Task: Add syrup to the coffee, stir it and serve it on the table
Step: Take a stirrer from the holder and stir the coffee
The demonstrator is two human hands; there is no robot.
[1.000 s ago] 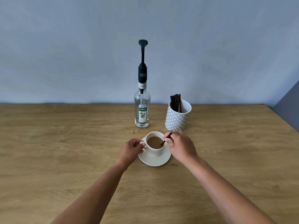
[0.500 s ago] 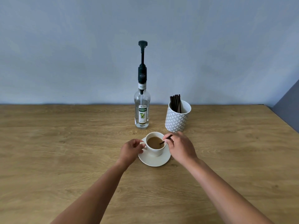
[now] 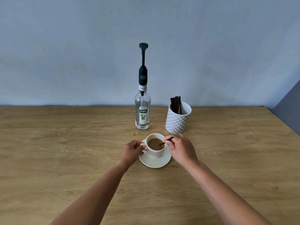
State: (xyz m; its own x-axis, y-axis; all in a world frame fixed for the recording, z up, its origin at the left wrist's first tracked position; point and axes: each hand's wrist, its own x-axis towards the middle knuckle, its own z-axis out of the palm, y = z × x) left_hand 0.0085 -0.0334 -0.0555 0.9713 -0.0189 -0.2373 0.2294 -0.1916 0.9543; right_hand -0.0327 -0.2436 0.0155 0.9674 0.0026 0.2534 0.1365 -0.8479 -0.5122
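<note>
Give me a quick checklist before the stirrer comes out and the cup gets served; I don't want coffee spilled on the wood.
1. Cup seated upright on the saucer: ok.
2. Left hand steadying the cup at its handle: ok.
3. Right hand pinching the stirrer, its tip in the coffee: ok.
4. Coffee level below the rim, so lifting should not slop: ok.
5. Syrup bottle and stirrer holder stand behind the cup, apart from it: ok.
6. Syrup fully mixed in: cannot tell.
</note>
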